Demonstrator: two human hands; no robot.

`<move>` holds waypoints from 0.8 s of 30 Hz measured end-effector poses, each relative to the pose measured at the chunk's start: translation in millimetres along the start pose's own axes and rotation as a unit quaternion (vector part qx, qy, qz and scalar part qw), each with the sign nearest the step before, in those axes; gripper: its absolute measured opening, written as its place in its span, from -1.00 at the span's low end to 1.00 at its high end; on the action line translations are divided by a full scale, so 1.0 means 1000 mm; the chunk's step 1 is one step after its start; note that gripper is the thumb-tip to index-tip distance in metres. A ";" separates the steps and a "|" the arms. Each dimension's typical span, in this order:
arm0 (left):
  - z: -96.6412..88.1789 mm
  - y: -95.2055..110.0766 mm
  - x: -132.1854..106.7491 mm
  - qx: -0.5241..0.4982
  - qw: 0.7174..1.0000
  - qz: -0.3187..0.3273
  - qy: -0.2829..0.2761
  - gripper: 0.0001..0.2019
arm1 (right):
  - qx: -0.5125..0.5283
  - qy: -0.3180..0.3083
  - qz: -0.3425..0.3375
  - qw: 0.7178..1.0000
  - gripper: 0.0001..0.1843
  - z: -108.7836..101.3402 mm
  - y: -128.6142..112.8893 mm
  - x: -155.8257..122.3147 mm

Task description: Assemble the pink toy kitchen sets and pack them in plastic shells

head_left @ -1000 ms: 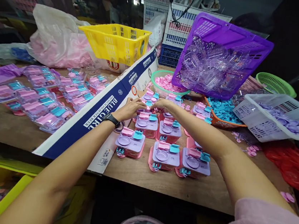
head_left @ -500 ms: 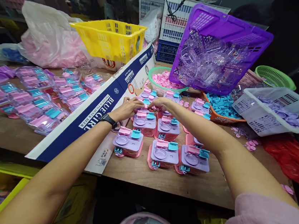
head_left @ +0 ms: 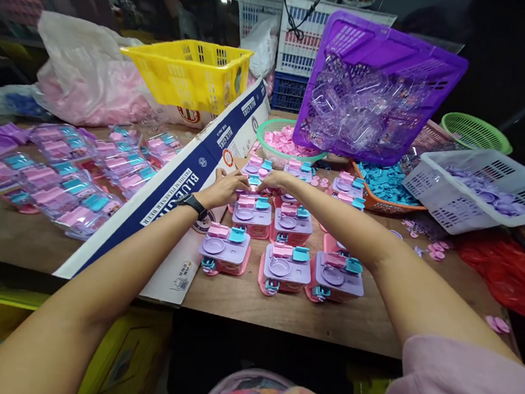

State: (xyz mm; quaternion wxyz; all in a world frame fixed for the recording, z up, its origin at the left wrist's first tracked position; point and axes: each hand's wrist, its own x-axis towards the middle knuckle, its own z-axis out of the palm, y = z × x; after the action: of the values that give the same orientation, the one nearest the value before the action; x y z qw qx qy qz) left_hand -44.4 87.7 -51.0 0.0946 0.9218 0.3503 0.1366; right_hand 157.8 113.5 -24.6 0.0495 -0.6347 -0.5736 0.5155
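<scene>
Both hands meet at a small toy sink (head_left: pixel 258 172) in a back row, with a lilac top and pink and teal parts. My left hand (head_left: pixel 226 188) grips its left side, fingers bent round the edge. From the right, my right hand (head_left: pixel 275 182) has its fingers pinched together at the front of the same toy; whatever is between them is hidden. Nearer to me stand similar toy sinks: one at the front left (head_left: pixel 223 249), one in the front middle (head_left: pixel 285 268) and one at the front right (head_left: pixel 337 275). My right forearm covers part of the rows behind.
A blue and white cardboard strip (head_left: pixel 168 196) separates these from several packed toys (head_left: pixel 74 188) on the left. Behind are a yellow basket (head_left: pixel 185 77), a green bowl (head_left: pixel 290 157) of pink parts, a tilted purple crate (head_left: pixel 398 45), an orange tray (head_left: pixel 391 207) and a white basket (head_left: pixel 461 204).
The view has shifted slightly. Both hands stay at the same toy sink, with only small finger movement; the surrounding toys stand as before.
</scene>
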 end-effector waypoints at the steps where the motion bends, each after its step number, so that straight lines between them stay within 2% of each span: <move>1: -0.003 0.002 0.001 -0.005 1.000 -0.007 0.001 -0.51 | 0.006 0.030 -0.008 1.000 -0.71 -0.001 -0.001 -0.006; 3: -0.009 0.008 0.002 -0.016 0.999 -0.031 0.027 -0.55 | 0.029 0.079 -0.033 0.996 -0.73 -0.002 -0.002 -0.021; 5: -0.011 0.021 0.000 -0.042 0.991 -0.073 0.099 -0.60 | 0.061 0.102 -0.064 0.991 -0.69 -0.001 -0.002 -0.039; 8: -0.009 0.054 -0.007 -0.170 0.957 -0.104 0.213 -0.68 | 0.162 0.096 -0.099 0.977 -0.52 0.006 0.003 -0.066; 10: -0.005 0.080 -0.011 -0.262 0.929 -0.094 0.244 -0.67 | 0.213 0.102 -0.108 0.966 -0.45 0.015 0.008 -0.082; 13: 0.001 0.113 -0.013 -0.323 0.912 -0.095 0.234 -0.64 | 0.176 0.156 -0.120 0.964 -0.40 0.030 0.016 -0.101; 16: 0.002 0.131 -0.013 -0.393 0.886 -0.110 0.220 -0.64 | 0.103 0.191 -0.133 0.967 -0.31 0.037 0.021 -0.115; 20: -0.006 0.138 -0.018 -0.507 0.826 -0.137 0.204 -0.62 | -0.022 0.213 -0.159 0.964 -0.27 0.029 0.031 -0.126; 22: -0.011 0.136 -0.023 -0.509 0.819 -0.165 0.207 -0.65 | -0.035 0.208 -0.193 0.958 -0.36 0.023 0.039 -0.130; 24: -0.013 0.131 -0.028 -0.488 0.828 -0.186 0.202 -0.66 | -0.029 0.174 -0.242 0.954 -0.51 0.018 0.048 -0.132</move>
State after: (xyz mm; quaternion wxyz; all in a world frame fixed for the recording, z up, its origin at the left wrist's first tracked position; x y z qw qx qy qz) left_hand 12.4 -26.9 -8.6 0.4833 0.6245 0.4143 0.4525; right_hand 202.7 -15.5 14.6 0.2537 -0.5582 -0.7068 0.3528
